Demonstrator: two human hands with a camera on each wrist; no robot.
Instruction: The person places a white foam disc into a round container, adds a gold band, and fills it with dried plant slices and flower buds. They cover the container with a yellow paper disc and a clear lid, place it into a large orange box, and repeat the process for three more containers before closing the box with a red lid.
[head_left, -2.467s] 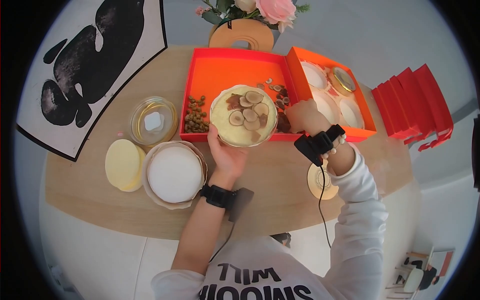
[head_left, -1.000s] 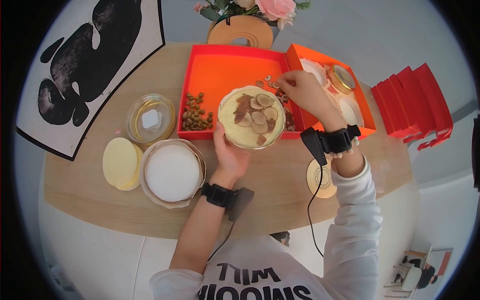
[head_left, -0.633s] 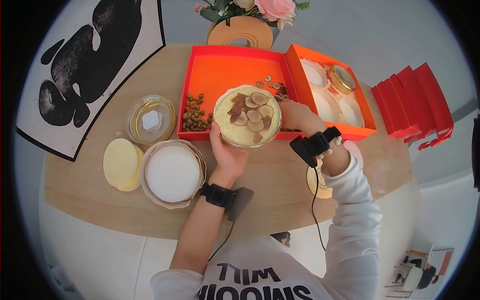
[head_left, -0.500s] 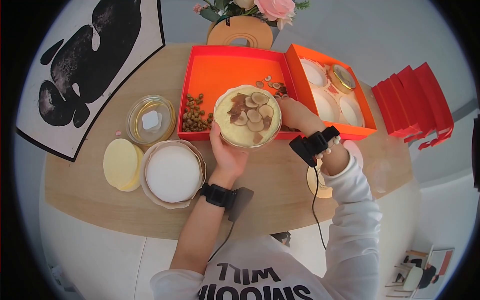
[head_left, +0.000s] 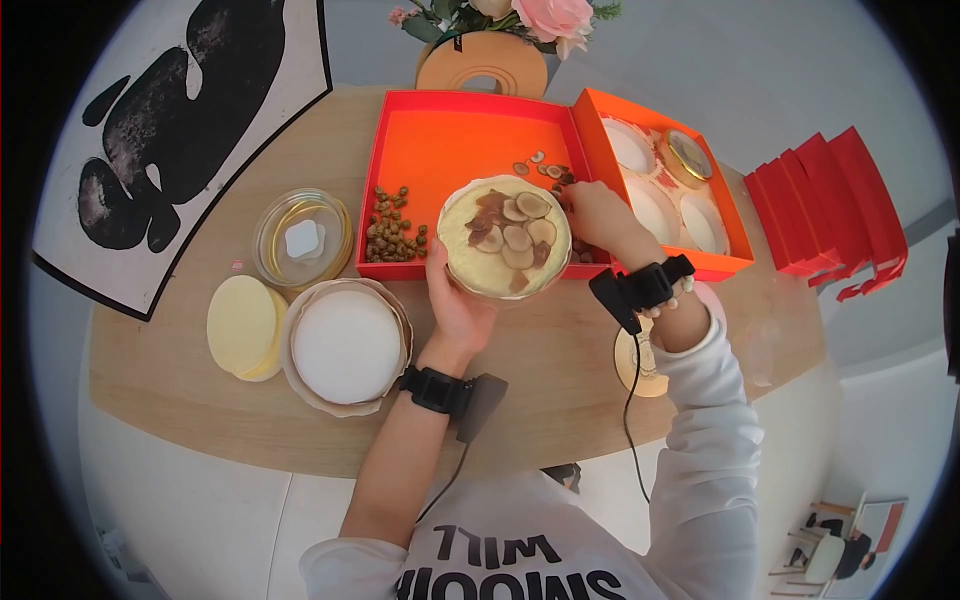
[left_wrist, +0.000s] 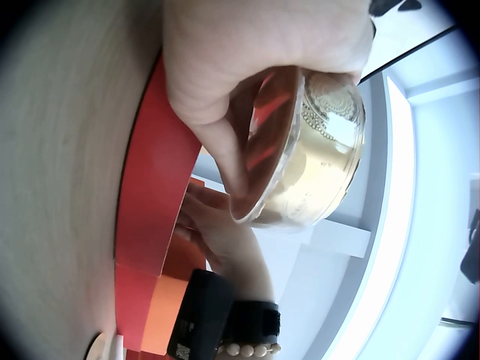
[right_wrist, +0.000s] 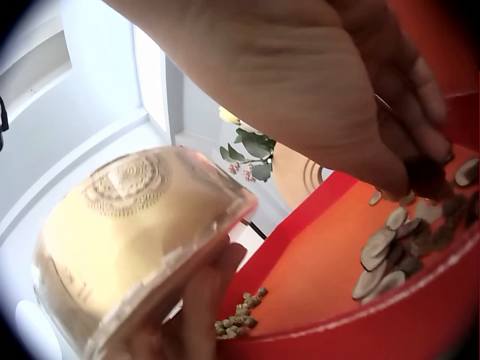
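My left hand [head_left: 465, 312] grips a round, gold-sided tub [left_wrist: 319, 161] from beneath, tilted so its pale yellow top [head_left: 468, 250] faces up in the head view. Beige dried slices [head_left: 518, 238] and reddish-brown pieces [head_left: 490, 210] lie overlapped on that top. To the right, my right hand [head_left: 605, 222] reaches over the small pile of dried slices [right_wrist: 386, 255] in the red-orange box [head_left: 430, 135]. Thumb and fingers come together on a dark brown slice [right_wrist: 424, 174], partly hidden by the fingers.
Small greenish-brown buds [head_left: 395, 235] lie in the box's left corner. White cups and a gold-rimmed jar [head_left: 685, 158] fill the right compartment. A white-topped round container [head_left: 347, 348], yellow discs [head_left: 240, 325] and a clear tub [head_left: 300, 240] stand left. Red boxes [head_left: 820, 210] stand right.
Since half a second ago, my right hand has drawn slightly right, away from the tub. My left hand has shifted the tub a little right and down. The slices on it look the same.
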